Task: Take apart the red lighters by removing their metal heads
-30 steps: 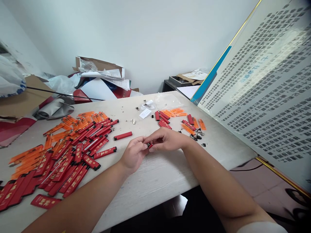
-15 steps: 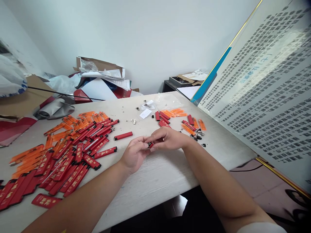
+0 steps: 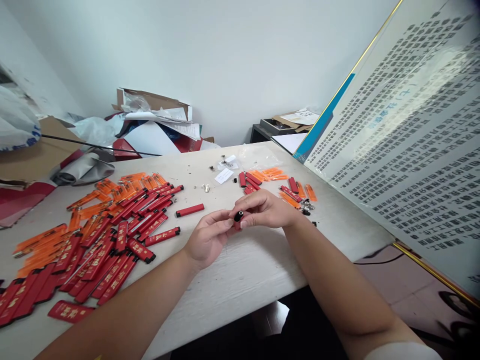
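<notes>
Over the front middle of the table, my right hand (image 3: 264,210) is closed around a red lighter with a black end (image 3: 238,216). The black end, with a small round opening, points towards me. My left hand (image 3: 209,234) meets it from the left, its thumb and fingers pinched at the lighter's side. Most of the red body is hidden by my fingers. A single red lighter shell (image 3: 190,210) lies on the table just beyond my left hand. Further left spreads a big pile of red lighter shells with gold lettering (image 3: 99,257), mixed with clear orange lighter bodies (image 3: 41,245).
Behind my right hand lie red shells (image 3: 252,180), orange bodies (image 3: 273,174) and small metal and black parts (image 3: 307,205). A white paper slip (image 3: 224,176) sits mid-table. A large printed board (image 3: 397,145) leans at the right edge. Cartons and papers (image 3: 157,120) are heaped behind.
Both hands have shifted slightly right, and the lighter has turned so that its black end shows more clearly. The piles on the table look unchanged.
</notes>
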Demonstrator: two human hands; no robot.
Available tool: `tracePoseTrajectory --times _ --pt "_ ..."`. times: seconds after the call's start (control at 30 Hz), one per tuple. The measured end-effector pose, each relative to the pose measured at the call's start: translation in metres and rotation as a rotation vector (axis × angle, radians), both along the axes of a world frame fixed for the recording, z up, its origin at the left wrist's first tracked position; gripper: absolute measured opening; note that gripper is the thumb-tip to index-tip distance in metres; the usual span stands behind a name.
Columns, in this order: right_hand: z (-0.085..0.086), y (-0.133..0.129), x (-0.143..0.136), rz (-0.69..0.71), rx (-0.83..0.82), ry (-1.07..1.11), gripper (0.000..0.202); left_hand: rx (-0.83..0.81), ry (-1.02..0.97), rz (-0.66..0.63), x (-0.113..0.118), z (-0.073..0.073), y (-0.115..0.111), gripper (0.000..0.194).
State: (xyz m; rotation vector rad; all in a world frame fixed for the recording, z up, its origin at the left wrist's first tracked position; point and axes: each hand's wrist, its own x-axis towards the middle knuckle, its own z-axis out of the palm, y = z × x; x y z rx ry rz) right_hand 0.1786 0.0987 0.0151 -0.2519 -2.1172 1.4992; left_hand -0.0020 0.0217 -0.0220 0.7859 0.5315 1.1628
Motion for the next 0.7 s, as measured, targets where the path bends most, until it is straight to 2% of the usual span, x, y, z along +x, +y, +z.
tracePoseTrajectory --times 0.2,0.37,0.53,0.7 --pt "0.0022 -0.0046 -0.0023 -0.052 -0.089 -0.019 0.027 -0.019 -0.023 0.018 0.0025 -0.0004 -0.0008 0.02" --pt "0.0014 -0.0047 -0.0076 -0.175 -0.019 -0.11 0.03 -0.058 0.064 -0.029 0.0034 0.0018 -0.0006 0.018" --pt "0.0016 -0.0059 -0.0082 -0.144 -0.023 -0.109 0.03 -0.039 0.04 -0.128 0.002 0.0027 -0.0017 0.017" --pt "0.003 -0.0078 -0.0085 -0.132 -0.063 -0.097 0.028 -0.059 0.024 -0.146 0.0013 0.003 -0.0024 0.014"
